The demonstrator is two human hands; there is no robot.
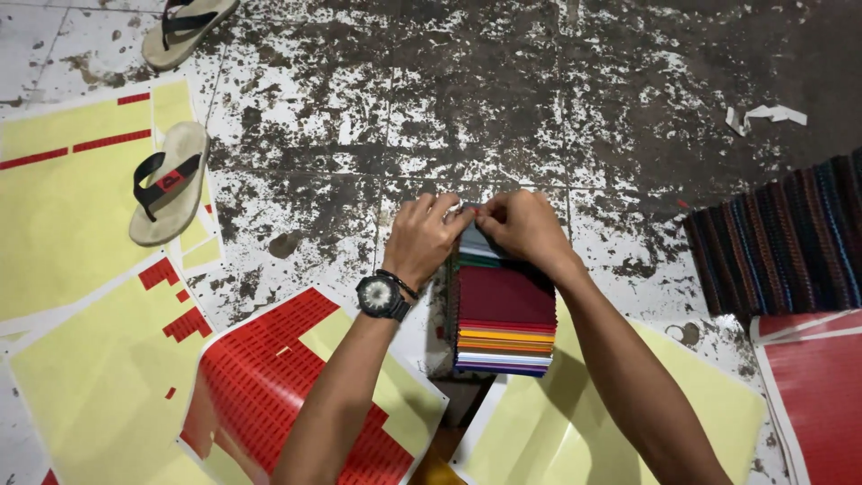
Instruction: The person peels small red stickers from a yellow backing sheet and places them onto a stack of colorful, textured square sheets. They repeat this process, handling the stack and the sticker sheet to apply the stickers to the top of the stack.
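Head view: both forearms reach forward; left hand and right hand meet, fingertips pinched on the far edge of a stack of coloured sheets.

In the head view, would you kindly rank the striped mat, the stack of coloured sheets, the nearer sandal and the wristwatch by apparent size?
1. Striped mat, though cut off at the frame edge.
2. Stack of coloured sheets.
3. Nearer sandal.
4. Wristwatch.
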